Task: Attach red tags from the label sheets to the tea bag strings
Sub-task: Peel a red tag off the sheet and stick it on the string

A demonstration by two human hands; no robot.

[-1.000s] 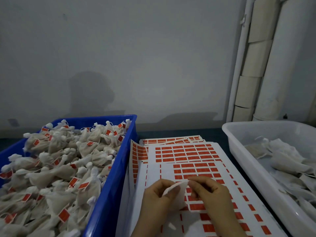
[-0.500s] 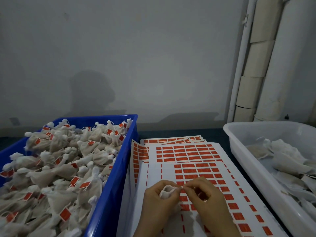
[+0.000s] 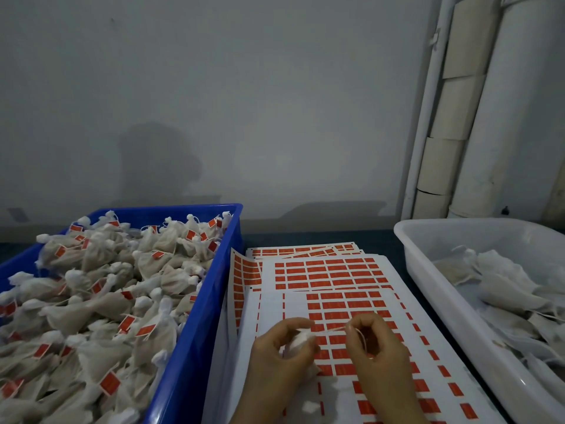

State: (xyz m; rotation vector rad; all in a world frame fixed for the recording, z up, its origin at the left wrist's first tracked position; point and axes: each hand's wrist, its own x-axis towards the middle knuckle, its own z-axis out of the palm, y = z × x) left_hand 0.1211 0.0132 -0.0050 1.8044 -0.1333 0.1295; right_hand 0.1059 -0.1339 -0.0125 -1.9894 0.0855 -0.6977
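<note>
The left hand (image 3: 275,353) has its grip clamped on a white tea bag (image 3: 299,340), fingers curled round it. The right hand (image 3: 376,350) pinches the string (image 3: 331,329), which runs taut between the two hands. Both hover over the label sheets (image 3: 330,275), spread on the dark worktop (image 3: 382,243) with rows of red tags (image 3: 345,369). A blue crate (image 3: 195,347) at the left is heaped with tagged tea bags (image 3: 101,301). A white tub (image 3: 434,289) at the right holds plain bags (image 3: 501,283).

Right hand (image 3: 374,347) drew string (image 3: 331,329) taut, away from tea bag (image 3: 298,340) in left hand (image 3: 279,353).
</note>
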